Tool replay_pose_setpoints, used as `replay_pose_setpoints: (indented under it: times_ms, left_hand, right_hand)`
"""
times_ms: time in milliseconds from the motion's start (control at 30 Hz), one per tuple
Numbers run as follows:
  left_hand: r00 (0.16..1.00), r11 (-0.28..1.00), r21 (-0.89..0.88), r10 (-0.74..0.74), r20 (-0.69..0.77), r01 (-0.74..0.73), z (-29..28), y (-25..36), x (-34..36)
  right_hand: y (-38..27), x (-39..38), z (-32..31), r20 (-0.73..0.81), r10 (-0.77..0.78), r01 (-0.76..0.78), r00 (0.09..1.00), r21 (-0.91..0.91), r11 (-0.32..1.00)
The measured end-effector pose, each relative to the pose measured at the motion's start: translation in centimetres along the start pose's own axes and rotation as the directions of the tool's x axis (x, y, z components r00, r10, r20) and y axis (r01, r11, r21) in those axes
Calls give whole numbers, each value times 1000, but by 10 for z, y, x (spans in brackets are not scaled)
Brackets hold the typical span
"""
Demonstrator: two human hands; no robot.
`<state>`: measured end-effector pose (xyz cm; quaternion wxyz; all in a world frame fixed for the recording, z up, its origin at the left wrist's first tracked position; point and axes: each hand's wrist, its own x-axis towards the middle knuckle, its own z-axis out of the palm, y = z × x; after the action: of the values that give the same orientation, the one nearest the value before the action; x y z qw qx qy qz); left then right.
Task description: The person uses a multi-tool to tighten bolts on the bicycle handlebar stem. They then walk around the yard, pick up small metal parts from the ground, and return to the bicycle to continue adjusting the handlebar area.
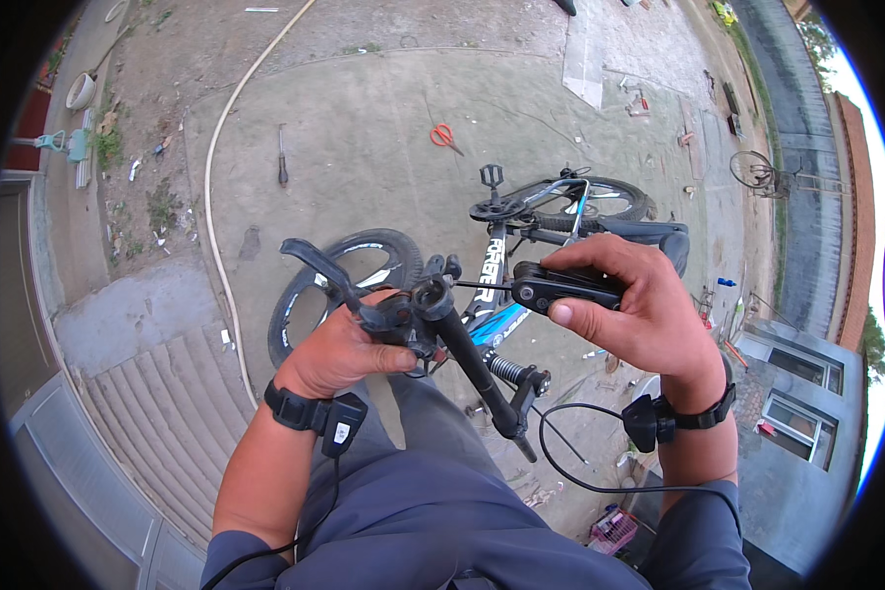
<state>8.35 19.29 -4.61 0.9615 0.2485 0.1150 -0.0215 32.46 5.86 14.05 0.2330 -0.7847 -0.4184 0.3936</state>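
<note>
My left hand (pixel 336 352) is closed around a black bicycle brake lever (pixel 317 264), its blade pointing up and to the left. Right beside it is the open end of a black handlebar tube (pixel 474 356), which slants down to the right. In my right hand (pixel 631 310) is a black folding multi-tool (pixel 565 288), gripped between thumb and fingers. One thin key extends from it leftward to a small clamp at the bar end; whether its tip sits in a bolt I cannot tell. A blue, white and black bicycle frame (pixel 492 264) lies beyond my hands.
The front wheel (pixel 403 258) lies left of the frame, the rear wheel (pixel 619 200) farther off. On the ground are a screwdriver (pixel 283 157), orange-handled scissors (pixel 444 137) and a long pale hose (pixel 212 167). Steps (pixel 157 413) rise at left; a pink basket (pixel 615 528) stands lower right.
</note>
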Motion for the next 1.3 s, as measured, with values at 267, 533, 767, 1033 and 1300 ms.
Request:
replay_pose_setpoints:
  times_ms: [267,533,767,1033,1300]
  left_hand:
    - [1000,1000,10,-17,-17,18,0,0,-2]
    - [1000,1000,-11,-25,-8,25,-2,0,-1]
    - [1000,1000,-6,-7,-4,7,-2,-1,0]
    - [1000,1000,1,19,-16,-19,5,1,0]
    - [979,992,-19,117,-166,-122,13,1,-8]
  right_hand:
    - [-4,4,-2,12,-20,21,1000,-57,998]
    - [-15,10,-5,-12,-113,110,993,-155,982]
    - [-7,12,11,-225,20,41,974,261,964]
    - [35,-9,16,-316,121,103,941,609,786]
    - [50,-37,67,-152,364,-82,919,829,553]
